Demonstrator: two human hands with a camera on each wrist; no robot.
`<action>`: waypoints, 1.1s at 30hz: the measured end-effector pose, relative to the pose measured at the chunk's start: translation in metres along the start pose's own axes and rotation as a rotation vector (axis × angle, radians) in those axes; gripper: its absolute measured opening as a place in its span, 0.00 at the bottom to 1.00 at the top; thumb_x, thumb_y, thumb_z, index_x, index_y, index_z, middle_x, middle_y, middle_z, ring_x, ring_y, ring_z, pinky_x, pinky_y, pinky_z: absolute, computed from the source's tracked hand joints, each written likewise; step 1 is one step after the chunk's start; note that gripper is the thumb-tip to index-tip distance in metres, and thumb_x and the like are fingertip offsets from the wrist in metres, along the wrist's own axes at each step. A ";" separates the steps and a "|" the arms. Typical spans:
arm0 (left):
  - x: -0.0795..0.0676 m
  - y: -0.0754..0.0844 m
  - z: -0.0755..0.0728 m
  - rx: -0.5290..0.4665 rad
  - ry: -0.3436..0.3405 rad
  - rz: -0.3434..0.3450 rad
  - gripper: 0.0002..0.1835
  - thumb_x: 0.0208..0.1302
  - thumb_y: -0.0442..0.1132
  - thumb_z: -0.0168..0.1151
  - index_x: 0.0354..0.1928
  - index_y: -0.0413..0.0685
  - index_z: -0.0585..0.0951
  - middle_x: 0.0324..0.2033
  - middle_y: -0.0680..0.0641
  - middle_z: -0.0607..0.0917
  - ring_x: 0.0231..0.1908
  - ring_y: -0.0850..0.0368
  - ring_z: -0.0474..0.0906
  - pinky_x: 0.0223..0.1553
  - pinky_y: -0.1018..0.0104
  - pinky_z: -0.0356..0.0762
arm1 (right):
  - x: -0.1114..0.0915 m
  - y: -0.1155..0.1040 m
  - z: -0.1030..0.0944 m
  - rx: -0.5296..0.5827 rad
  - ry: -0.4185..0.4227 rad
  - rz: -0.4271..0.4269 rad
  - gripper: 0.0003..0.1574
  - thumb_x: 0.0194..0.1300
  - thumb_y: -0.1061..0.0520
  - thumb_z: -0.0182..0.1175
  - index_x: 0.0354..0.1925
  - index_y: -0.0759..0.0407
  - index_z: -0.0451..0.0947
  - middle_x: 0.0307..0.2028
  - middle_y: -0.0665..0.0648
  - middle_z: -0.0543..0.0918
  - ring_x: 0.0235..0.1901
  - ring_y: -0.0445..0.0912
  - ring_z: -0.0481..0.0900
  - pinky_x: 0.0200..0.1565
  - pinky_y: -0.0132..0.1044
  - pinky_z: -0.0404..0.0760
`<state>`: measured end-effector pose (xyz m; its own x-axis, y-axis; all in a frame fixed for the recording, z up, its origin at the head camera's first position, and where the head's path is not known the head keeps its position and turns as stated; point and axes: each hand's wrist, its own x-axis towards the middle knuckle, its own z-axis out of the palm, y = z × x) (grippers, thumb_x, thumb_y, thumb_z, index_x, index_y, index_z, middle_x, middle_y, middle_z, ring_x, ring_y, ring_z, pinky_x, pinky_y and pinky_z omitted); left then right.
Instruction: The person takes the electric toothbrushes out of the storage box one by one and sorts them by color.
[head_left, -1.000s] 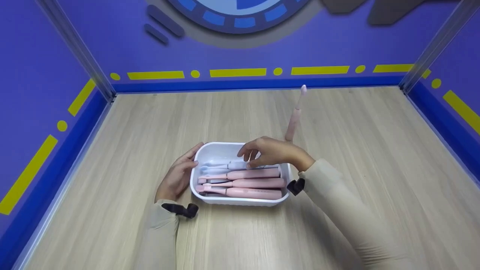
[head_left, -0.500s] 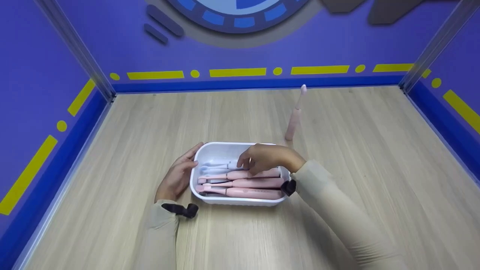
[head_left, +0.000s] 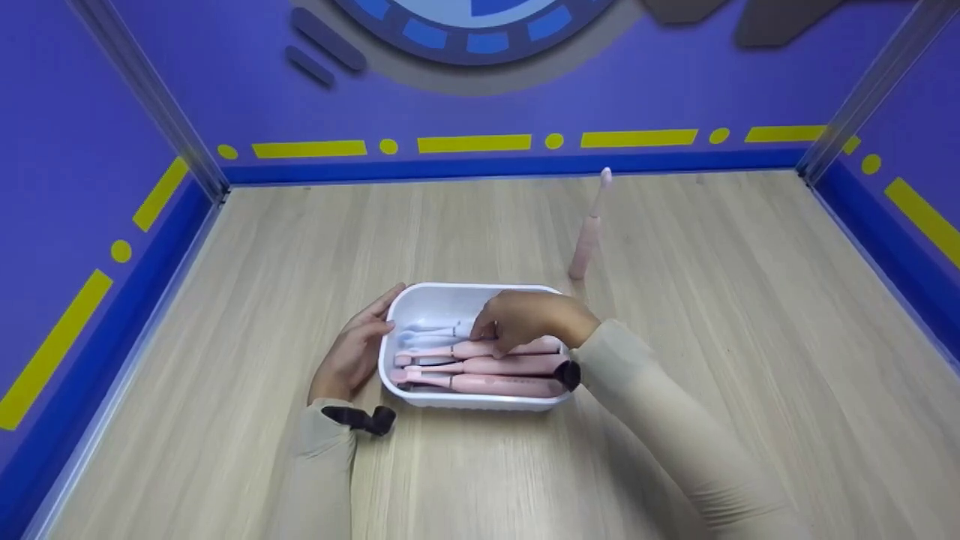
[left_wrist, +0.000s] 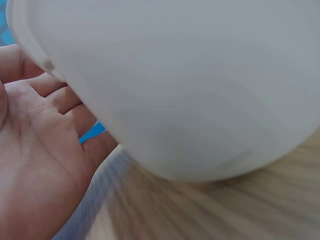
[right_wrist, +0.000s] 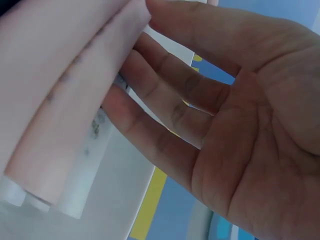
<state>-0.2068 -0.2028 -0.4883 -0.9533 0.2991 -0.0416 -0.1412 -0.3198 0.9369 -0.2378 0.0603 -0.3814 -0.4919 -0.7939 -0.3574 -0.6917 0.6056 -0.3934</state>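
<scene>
Head view: right hand [head_left: 529, 319] pinching a pink toothbrush [head_left: 466, 349] inside a white tray [head_left: 480, 403]

Right hand: back uppermost, over the tray's right half, about half closed. Thumb and bent fingertips take the pink toothbrush by its handle. Right wrist view: thumb tip on one side of the handle, fingertips reaching to the other, palm bare.

Left hand: [head_left: 356, 352] at the tray's left end, fingers fairly straight and spread along the outer wall, thumb at the rim. It steadies the tray lightly, not curled round it. Left wrist view: palm facing the wall, finger ends partly hidden behind it.

Tray contents: three pink toothbrushes side by side, heads to the left. The pinched one is farthest of the three; then the middle pink toothbrush [head_left: 517, 365]; then the nearest pink toothbrush [head_left: 502, 385], along the near wall. Pale toothbrushes [head_left: 462, 330] lie beyond them, partly under the right hand; count cannot be told.

Outside the tray: a standing pink toothbrush [head_left: 588, 236], head up, on the wood-grain tabletop [head_left: 187, 412], behind the tray and toward its right end.

Surroundings: purple-blue walls [head_left: 225, 112] with yellow dashes [head_left: 474, 144]; beige sleeves [head_left: 675, 420] on both arms; black wrist mounts [head_left: 360, 420], the right one overlapping the tray's right end.
</scene>
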 end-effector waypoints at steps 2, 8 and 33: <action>0.000 0.000 0.000 -0.008 -0.001 -0.001 0.35 0.63 0.25 0.39 0.74 0.36 0.49 0.75 0.41 0.48 0.75 0.50 0.41 0.75 0.57 0.37 | 0.001 -0.002 0.000 -0.037 0.007 -0.023 0.07 0.53 0.67 0.62 0.31 0.57 0.81 0.22 0.47 0.72 0.25 0.38 0.65 0.29 0.27 0.65; 0.000 0.000 0.000 -0.025 -0.002 -0.005 0.35 0.63 0.25 0.39 0.74 0.37 0.49 0.75 0.41 0.48 0.75 0.50 0.42 0.75 0.56 0.37 | 0.006 -0.005 0.001 -0.081 0.002 -0.068 0.17 0.50 0.70 0.58 0.18 0.54 0.63 0.17 0.46 0.56 0.21 0.39 0.54 0.24 0.30 0.51; 0.000 0.000 -0.001 -0.032 -0.009 -0.008 0.35 0.63 0.25 0.39 0.74 0.37 0.49 0.75 0.41 0.48 0.75 0.50 0.42 0.75 0.57 0.38 | 0.011 -0.013 0.006 -0.130 0.047 0.032 0.04 0.58 0.58 0.65 0.28 0.57 0.80 0.23 0.47 0.71 0.28 0.43 0.65 0.31 0.32 0.65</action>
<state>-0.2068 -0.2035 -0.4886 -0.9496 0.3100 -0.0458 -0.1575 -0.3459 0.9250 -0.2314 0.0438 -0.3854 -0.5372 -0.7775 -0.3269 -0.7364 0.6213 -0.2677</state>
